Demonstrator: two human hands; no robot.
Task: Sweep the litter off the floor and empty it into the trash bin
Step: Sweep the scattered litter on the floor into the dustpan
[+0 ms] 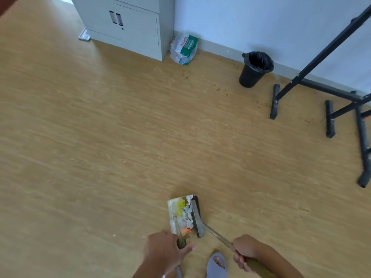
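A white dustpan (171, 213) sits on the wood floor near the bottom centre, holding litter (183, 211): yellow, white and orange scraps. My left hand (164, 251) is closed around the dustpan's greenish handle. The grey broom head (197, 217) lies against the pan's right side, touching the litter. My right hand (246, 251) grips the broom handle (217, 235). A black trash bin (254, 70) with a black liner stands by the far wall, well beyond the pan.
A grey metal cabinet (128, 27) stands at the back, with a crumpled plastic bag (183, 50) beside it. A black metal stand (329, 101) with floor legs is at the right. My foot in a grey slipper (217, 264) is between my hands.
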